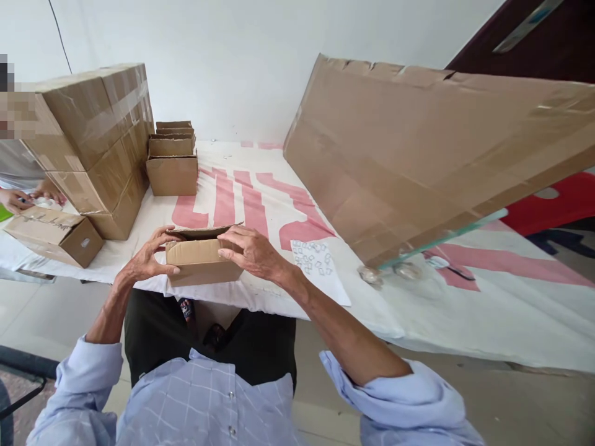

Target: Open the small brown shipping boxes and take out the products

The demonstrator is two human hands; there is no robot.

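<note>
A small brown cardboard box [204, 274] sits at the table's front edge, its near flap folded over and a dark gap showing behind it. My left hand [151, 255] grips the box's left end, thumb on the front face and fingers at the top. From the right, my right hand [253, 251] holds the upper right corner, fingers bent over the top edge. What lies inside the box is hidden. Right of my right hand, a white sheet [320, 269] bears many small square pieces or marks, too small to make out.
Stacked taped cartons [100, 133] stand at the left, with several open small boxes [173, 175] beside them. A large cardboard sheet [418, 155] leans across the right. Clear bundles [370, 275] lie below it. At far left, another person's hands [18, 199] are near a closed box [58, 235].
</note>
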